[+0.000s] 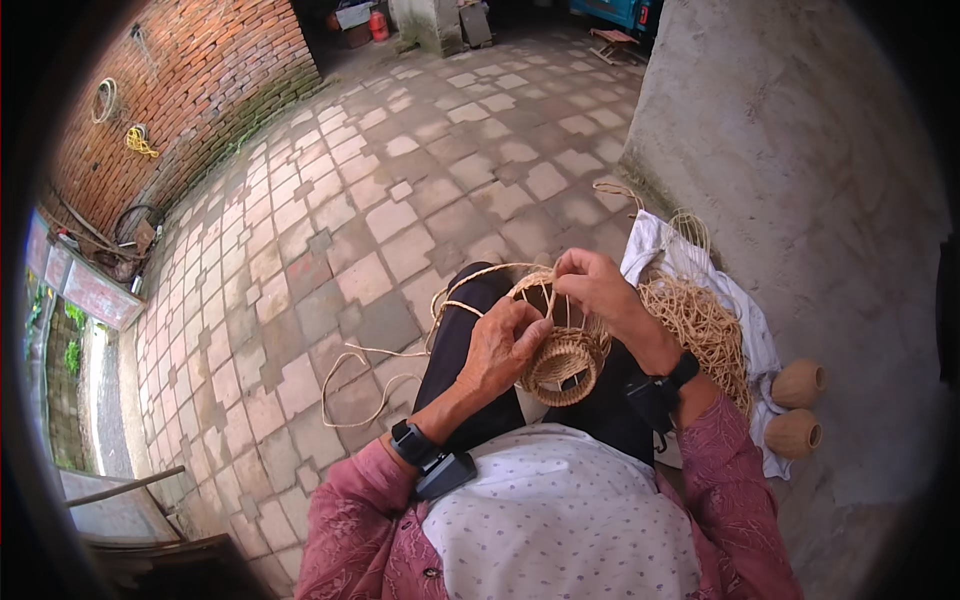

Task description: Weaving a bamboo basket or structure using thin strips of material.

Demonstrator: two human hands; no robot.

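Straw-coloured basket [563, 362], half woven, rests on the lap. Left hand [503, 347] closed around its rim; right hand [598, 287] pinches a strand [545, 292] above the opening. Risk: loose strand [372, 380] trailing onto the paving could snag, pulling the weave slack.

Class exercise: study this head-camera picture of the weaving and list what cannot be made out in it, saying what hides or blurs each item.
- Near side of the small woven basket, head view: covered by the left hand.
- Strand end pinched at the rim: hidden under the right hand fingers.
- Bundle of cane strands: partly behind the right forearm.
- Objects at the top edge: too small, bent by the fisheye.
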